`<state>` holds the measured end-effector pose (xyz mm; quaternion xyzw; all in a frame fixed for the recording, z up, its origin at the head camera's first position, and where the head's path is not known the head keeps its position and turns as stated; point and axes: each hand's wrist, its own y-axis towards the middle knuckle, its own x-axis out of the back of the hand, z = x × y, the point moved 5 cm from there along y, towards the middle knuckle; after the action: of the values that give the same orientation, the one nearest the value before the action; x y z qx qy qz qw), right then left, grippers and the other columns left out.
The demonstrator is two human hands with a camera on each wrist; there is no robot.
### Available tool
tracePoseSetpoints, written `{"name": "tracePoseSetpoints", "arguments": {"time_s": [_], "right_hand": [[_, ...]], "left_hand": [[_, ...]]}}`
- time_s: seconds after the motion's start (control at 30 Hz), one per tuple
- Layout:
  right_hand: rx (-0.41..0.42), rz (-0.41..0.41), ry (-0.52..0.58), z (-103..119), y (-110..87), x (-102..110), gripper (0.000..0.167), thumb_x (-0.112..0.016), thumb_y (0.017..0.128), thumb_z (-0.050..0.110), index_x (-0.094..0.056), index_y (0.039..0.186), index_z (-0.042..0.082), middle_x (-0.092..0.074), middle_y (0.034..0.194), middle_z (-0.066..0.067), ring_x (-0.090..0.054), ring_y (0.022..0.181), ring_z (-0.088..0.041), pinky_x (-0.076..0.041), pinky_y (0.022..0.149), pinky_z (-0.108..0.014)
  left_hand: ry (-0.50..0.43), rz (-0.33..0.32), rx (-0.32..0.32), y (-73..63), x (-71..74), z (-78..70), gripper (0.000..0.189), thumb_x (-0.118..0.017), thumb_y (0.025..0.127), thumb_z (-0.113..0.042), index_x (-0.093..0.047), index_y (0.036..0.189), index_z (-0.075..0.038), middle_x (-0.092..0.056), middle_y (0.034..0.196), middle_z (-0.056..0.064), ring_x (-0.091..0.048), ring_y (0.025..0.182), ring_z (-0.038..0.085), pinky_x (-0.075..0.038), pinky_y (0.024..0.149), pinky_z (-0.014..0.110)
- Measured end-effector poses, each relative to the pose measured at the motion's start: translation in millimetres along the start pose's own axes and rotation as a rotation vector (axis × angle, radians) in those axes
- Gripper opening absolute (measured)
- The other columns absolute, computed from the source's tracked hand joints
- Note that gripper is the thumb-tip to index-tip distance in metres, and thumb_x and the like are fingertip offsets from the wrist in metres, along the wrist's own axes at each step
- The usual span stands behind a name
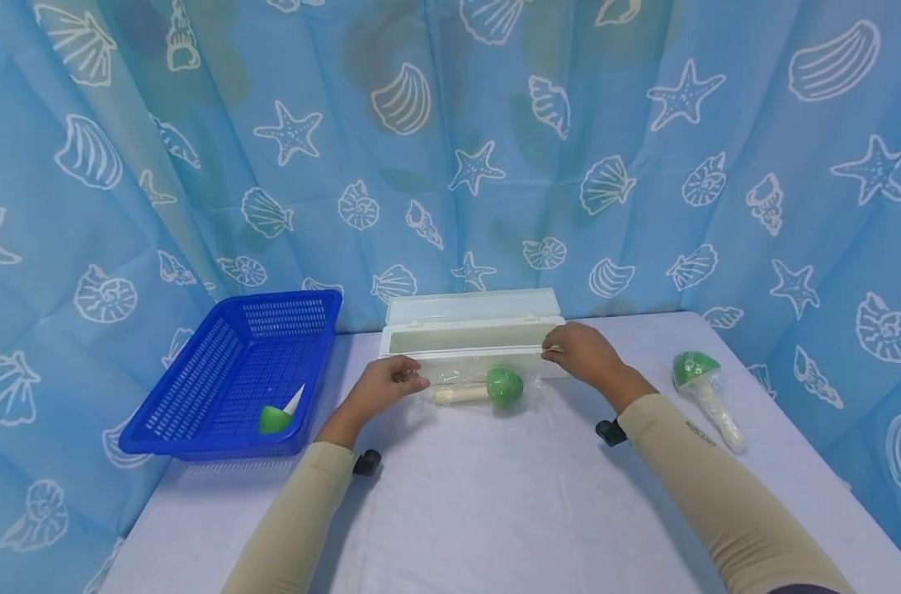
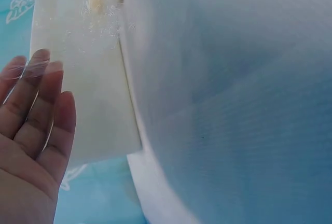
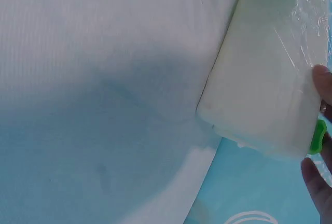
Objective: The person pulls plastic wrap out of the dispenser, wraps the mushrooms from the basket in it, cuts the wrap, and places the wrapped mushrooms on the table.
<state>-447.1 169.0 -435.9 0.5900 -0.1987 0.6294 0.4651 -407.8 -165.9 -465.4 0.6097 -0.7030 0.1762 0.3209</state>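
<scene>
A green-headed utensil with a cream handle, in clear plastic wrap [image 1: 461, 396], lies crosswise at the front of a long white box [image 1: 488, 363] whose lid [image 1: 473, 305] stands open at the back. My left hand [image 1: 379, 388] pinches the wrap's left end by the box's front left corner; clear film [image 2: 37, 68] crosses its fingertips in the left wrist view. Around the front right corner, my right hand [image 1: 584, 355] pinches the wrap's other end with thumb and fingers. In the right wrist view a green tab [image 3: 318, 138] shows at the box's edge beside that hand.
A blue plastic basket [image 1: 231, 379] stands at the left, holding a green and white utensil [image 1: 275, 419]. Another wrapped green-headed utensil [image 1: 706, 396] lies at the right on the white-covered table [image 1: 495, 511]. A blue shell-print curtain [image 1: 450, 148] hangs behind the table.
</scene>
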Motion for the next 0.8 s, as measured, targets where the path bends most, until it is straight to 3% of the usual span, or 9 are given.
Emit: {"name": "tracePoseSetpoints", "arguments": {"time_s": [0.13,0.37,0.5,0.63,0.7,0.8], "right_hand": [[0.014,-0.031,0.048,3,-0.5,1,0.009,-0.072,0.088,0.015,-0.074,0.096,0.009,-0.07,0.097,-0.004,-0.063,0.095,-0.026,-0.049,0.085,-0.044],[0.041,-0.057,0.066,23,1.1,-2,0.005,-0.06,0.092,0.006,-0.063,0.095,0.009,-0.066,0.087,-0.002,-0.061,0.078,-0.021,-0.05,0.073,-0.04],[0.062,0.005,0.023,34,-0.3,-14,0.01,-0.049,0.098,0.003,-0.057,0.1,0.009,-0.061,0.092,-0.002,-0.058,0.081,-0.019,-0.048,0.075,-0.039],[-0.006,0.092,0.127,37,-8.6,-24,0.014,-0.042,0.103,0.012,-0.053,0.111,0.008,-0.056,0.109,-0.007,-0.057,0.097,-0.023,-0.046,0.087,-0.041],[-0.056,0.116,0.2,38,-11.8,-28,0.024,-0.048,0.103,0.025,-0.05,0.119,0.007,-0.054,0.117,-0.01,-0.056,0.104,-0.026,-0.044,0.091,-0.044],[-0.135,0.127,0.279,40,-11.9,-32,0.057,-0.065,0.091,0.046,-0.043,0.126,0.008,-0.052,0.125,-0.015,-0.055,0.108,-0.031,-0.043,0.092,-0.048]], "left_hand": [[0.033,-0.014,-0.033,1.2,-0.3,1.7,0.026,-0.08,0.082,-0.023,-0.071,0.101,-0.006,-0.067,0.087,0.0,-0.061,0.081,0.017,-0.052,0.073,0.034],[0.039,-0.058,-0.089,2.1,-1.0,1.1,0.007,-0.07,0.09,-0.014,-0.07,0.09,-0.006,-0.066,0.083,0.001,-0.06,0.079,0.018,-0.051,0.073,0.036],[0.01,-0.027,-0.096,1.8,-6.6,2.1,0.007,-0.067,0.092,-0.012,-0.066,0.092,-0.005,-0.066,0.088,0.002,-0.061,0.086,0.018,-0.051,0.08,0.038],[-0.018,-0.01,-0.1,0.6,-9.4,1.4,0.007,-0.065,0.093,-0.009,-0.062,0.093,-0.003,-0.065,0.09,0.003,-0.061,0.089,0.02,-0.05,0.085,0.04],[-0.025,-0.017,-0.098,0.2,-8.8,1.4,0.007,-0.065,0.092,-0.008,-0.062,0.094,-0.002,-0.065,0.089,0.003,-0.061,0.089,0.021,-0.05,0.085,0.041],[-0.044,-0.032,-0.09,-0.2,-7.2,1.1,0.007,-0.065,0.092,-0.008,-0.062,0.094,-0.003,-0.066,0.09,0.003,-0.062,0.09,0.021,-0.05,0.085,0.041]]}}
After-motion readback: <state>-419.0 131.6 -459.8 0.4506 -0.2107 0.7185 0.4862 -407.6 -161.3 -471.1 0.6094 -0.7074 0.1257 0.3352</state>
